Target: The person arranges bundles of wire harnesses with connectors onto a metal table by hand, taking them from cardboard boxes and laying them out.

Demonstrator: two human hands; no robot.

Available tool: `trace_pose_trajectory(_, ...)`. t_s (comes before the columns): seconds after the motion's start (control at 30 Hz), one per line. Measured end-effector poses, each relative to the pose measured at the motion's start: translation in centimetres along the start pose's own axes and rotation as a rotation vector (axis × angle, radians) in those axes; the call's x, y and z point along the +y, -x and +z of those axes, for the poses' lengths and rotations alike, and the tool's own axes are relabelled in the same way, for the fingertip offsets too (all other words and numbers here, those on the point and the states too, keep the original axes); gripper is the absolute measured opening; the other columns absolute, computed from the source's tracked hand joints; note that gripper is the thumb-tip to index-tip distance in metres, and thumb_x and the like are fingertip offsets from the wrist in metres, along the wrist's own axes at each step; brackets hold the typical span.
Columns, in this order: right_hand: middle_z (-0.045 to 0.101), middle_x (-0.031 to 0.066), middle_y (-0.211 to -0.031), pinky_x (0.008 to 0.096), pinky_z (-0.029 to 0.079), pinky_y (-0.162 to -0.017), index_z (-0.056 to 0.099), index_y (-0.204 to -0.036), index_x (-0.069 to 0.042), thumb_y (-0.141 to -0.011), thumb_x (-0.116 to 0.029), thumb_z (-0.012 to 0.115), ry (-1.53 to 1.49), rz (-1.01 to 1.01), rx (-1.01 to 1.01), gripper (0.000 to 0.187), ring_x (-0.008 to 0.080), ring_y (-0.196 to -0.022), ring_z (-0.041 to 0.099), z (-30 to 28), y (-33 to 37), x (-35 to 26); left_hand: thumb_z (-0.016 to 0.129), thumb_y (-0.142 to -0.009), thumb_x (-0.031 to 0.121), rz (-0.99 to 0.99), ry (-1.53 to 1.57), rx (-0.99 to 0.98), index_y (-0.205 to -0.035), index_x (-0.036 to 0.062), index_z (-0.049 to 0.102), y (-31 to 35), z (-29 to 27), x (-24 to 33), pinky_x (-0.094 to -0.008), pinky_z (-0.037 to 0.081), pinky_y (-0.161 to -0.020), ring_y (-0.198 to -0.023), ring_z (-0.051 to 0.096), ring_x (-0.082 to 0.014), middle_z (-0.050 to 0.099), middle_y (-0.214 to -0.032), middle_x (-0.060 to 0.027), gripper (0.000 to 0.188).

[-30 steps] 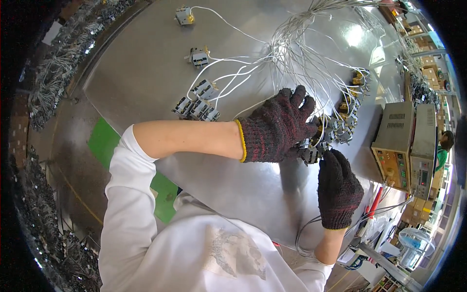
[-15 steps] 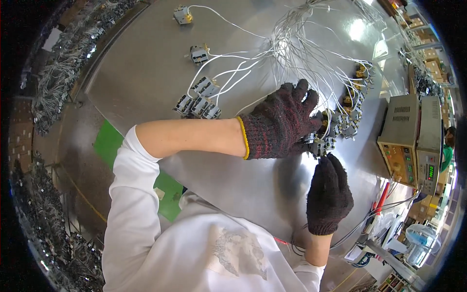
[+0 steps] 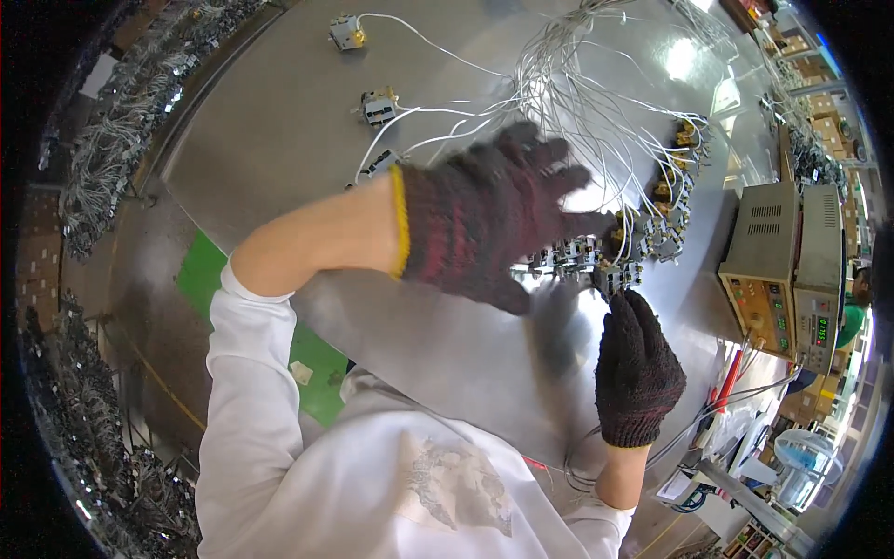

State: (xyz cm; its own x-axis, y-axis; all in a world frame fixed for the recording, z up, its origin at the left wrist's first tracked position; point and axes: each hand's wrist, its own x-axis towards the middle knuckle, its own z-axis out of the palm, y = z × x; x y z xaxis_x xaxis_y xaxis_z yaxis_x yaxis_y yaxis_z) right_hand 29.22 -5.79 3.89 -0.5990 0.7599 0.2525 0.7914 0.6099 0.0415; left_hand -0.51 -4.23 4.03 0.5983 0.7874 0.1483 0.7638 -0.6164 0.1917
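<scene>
Dark knitted gloves cover both hands. My left hand (image 3: 507,214), blurred, hovers over the middle of the table with fingers spread, and nothing shows in its grasp. Beneath its fingers lies a row of small metal electrical parts (image 3: 568,256) with white wires. My right hand (image 3: 641,368) is closed, fingers pressed together, its tips touching a small metal part (image 3: 624,278) at the right end of that row. Whatever those fingers pinch is hidden. Further parts, some brass-coloured, form a curved line (image 3: 675,214) up the right side. White wires (image 3: 559,93) gather at the far side.
Two separate wired parts, one far (image 3: 347,34) and one nearer (image 3: 379,106), sit on the left of the metal table (image 3: 270,140). Boxy instruments (image 3: 768,270) with lit displays stand at the right, dark cables (image 3: 689,429) below them. A fan (image 3: 808,456) is further right.
My left hand has moved left and spread out, uncovering the row of parts and covering some at left. My right hand has shifted slightly right, its tips still at the same part.
</scene>
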Motion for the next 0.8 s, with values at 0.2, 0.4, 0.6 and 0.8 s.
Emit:
trace_pose_trajectory(0.2,0.076,0.0069,-0.123,0.0384,0.061,-0.075,0.076,-0.123,-0.018,-0.092,-0.012,0.077,-0.006,-0.029,-0.009,0.032,0.0288,-0.09,0.077,-0.3,-0.3,0.2,0.09,-0.063,0.047,-0.023,-0.061,-0.3,-0.161,0.0171,0.042,1.7,-1.0,-2.7,-0.0572,0.046,-0.109,-0.128,0.059,-0.045,0.041,-0.163,-0.0244,0.113)
trace_pose_trajectory(0.4,0.077,0.0071,-0.122,0.0382,0.061,-0.076,0.077,-0.12,-0.018,-0.091,-0.012,0.077,-0.029,-0.026,-0.013,0.029,0.0289,-0.091,0.077,-0.2,-0.3,1.0,0.096,-0.057,0.035,0.007,0.13,-0.536,-0.167,0.0148,0.027,-0.7,-0.4,-2.1,-0.051,0.05,-0.108,-0.13,0.059,-0.046,0.038,-0.165,-0.0228,0.131)
trace_pose_trajectory(0.6,0.076,0.0097,-0.121,0.0379,0.061,-0.081,0.077,-0.118,-0.016,-0.091,-0.008,0.078,-0.072,-0.016,-0.032,0.029,0.0312,-0.095,0.077,-0.3,-0.4,2.5,0.096,-0.059,0.038,0.111,0.288,-0.148,-0.16,-0.0001,0.031,-1.0,3.0,-1.0,-0.0495,0.055,-0.096,-0.112,0.068,-0.0433,0.064,-0.129,-0.0231,0.126)
trace_pose_trajectory(0.8,0.074,0.0135,-0.113,0.0339,0.053,-0.098,0.074,-0.112,0.002,-0.093,0.0,0.076,-0.539,0.289,0.092,0.019,0.0238,-0.107,0.07,0.4,0.2,6.1,0.09,-0.07,0.053,-0.068,0.385,-0.047,-0.162,-0.0014,0.027,-1.8,6.0,3.2,-0.0532,0.055,-0.093,-0.11,0.067,-0.0447,0.052,-0.15,-0.0268,0.124)
